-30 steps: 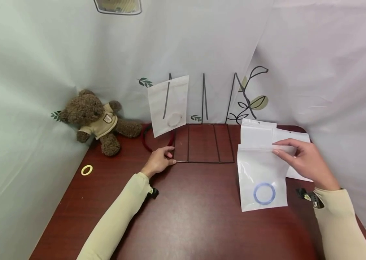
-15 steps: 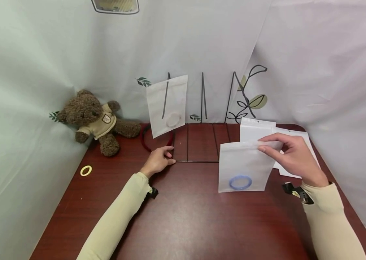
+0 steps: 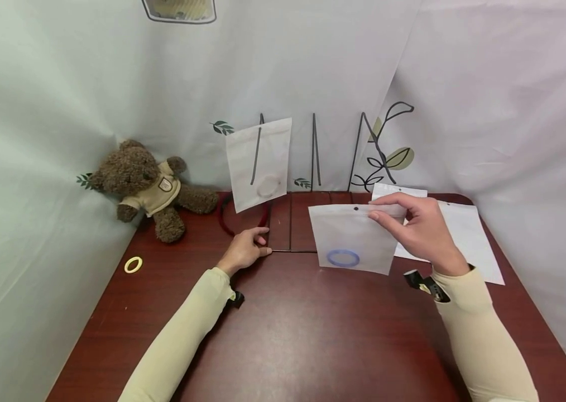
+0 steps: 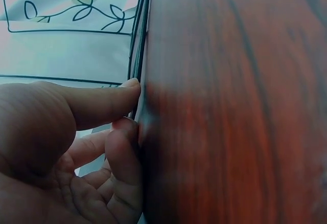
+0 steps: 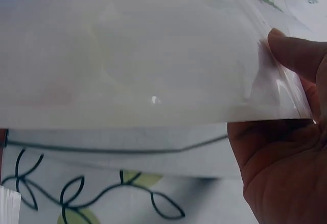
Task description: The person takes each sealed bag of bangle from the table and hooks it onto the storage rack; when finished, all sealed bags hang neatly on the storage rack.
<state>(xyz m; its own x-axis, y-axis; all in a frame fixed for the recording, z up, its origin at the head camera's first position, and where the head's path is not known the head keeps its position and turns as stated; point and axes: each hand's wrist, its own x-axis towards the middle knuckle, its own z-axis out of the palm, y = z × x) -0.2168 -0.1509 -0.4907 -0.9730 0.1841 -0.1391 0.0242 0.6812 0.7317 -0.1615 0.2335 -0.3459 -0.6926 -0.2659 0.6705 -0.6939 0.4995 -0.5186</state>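
Observation:
My right hand pinches the top right corner of a white translucent zip bag, raised over the table. A blue ring shows inside, low in the bag, and a small hole is at its top edge. In the right wrist view my thumb lies over the bag's zip edge. My left hand holds the near left corner of a black wire rack, thumb and fingertip at the wire in the left wrist view. Another white bag hangs on the rack's left hook, a pale ring showing through.
More white zip bags lie at the right, partly behind my right hand. A brown teddy bear sits at the back left, with a yellow ring nearer. A dark red ring lies behind the left hand. White cloth surrounds the table.
My right hand has moved left with the bag, carrying it from the right-hand bags to in front of the rack; the bag has tilted. My left hand has stayed at the rack's corner.

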